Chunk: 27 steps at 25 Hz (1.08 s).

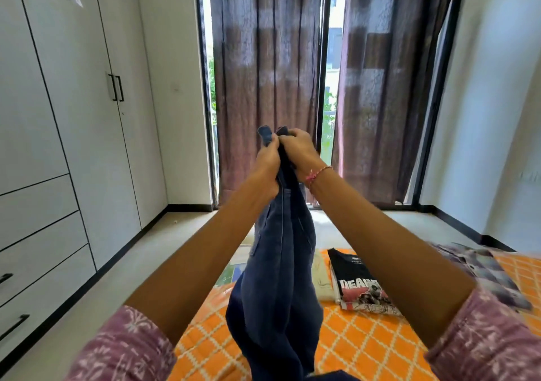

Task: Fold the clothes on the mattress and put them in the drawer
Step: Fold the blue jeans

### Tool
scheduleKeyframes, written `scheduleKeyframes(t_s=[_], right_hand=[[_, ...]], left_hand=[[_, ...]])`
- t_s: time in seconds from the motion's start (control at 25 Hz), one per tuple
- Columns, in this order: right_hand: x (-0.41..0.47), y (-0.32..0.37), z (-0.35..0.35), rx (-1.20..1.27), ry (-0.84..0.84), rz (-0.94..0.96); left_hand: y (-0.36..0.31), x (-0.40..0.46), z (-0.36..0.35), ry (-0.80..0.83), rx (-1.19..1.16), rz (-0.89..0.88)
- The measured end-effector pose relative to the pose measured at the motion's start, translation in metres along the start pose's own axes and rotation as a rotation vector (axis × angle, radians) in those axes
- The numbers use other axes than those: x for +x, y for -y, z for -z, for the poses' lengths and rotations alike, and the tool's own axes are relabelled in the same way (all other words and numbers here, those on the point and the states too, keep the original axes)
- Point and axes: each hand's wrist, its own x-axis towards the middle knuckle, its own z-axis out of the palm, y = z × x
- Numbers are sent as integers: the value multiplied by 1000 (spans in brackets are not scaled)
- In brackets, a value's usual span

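Both hands, left hand [268,158] and right hand [298,148], clamp the top of dark blue jeans [278,263] hanging above the orange lattice-print mattress [366,339]. A folded black T-shirt [360,281] lies there beside a checked shirt [483,266]. White wardrobe drawers [38,234] stand left; brown curtains [263,88] cover the window.

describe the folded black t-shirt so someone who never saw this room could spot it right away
Start at the orange patterned mattress under the person's arms. Right of the hanging blue jeans lies the folded black t-shirt, between a cream garment and a plaid shirt. Only it carries white lettering over a red graphic.
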Motion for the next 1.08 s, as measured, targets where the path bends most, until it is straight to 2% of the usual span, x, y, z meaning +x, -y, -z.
scheduleKeyframes(t_s=[0.08,0.16,0.24,0.32,0.36,0.44,0.48,0.52,0.56,0.6,0.68,0.8,0.88,0.92,1.0,1.04,1.08], right_hand=[[-11,-10,-5,132,41,-3],[-14,-17,1,69,102,46],[-15,-18,11,-56,135,97],[-15,-17,22,-66,116,123],[-14,-17,28,-19,107,109],[-14,-17,39,130,116,42],[-14,-17,45,195,142,10],[-13,-18,52,242,169,-15],[-13,-19,57,276,201,-35],[-12,-20,62,291,224,-50],[-13,-23,68,302,257,-68],[-10,-21,79,351,299,-84],[-4,-19,80,336,208,-85],[0,-20,78,278,95,-74],[9,-24,65,99,-191,-50],[11,-25,56,66,-284,-48],[12,-25,44,106,-328,-51]], left_hand=[[1,-3,0,70,-88,27],[3,-8,11,139,-218,-7],[2,-14,29,234,-193,-87],[3,-15,52,273,-66,-143],[7,-12,68,195,17,-181],[27,-8,107,-234,354,-262],[40,-7,127,-414,492,-199],[53,-5,142,-476,499,-67],[66,-3,153,-420,444,51],[76,0,160,-292,378,106],[79,3,162,-60,242,147],[66,8,153,38,42,184],[55,10,142,-12,198,106],[52,9,134,-109,328,27],[56,1,111,-456,629,-196],[62,-8,93,-490,710,-292],[71,-18,74,-400,754,-330]])
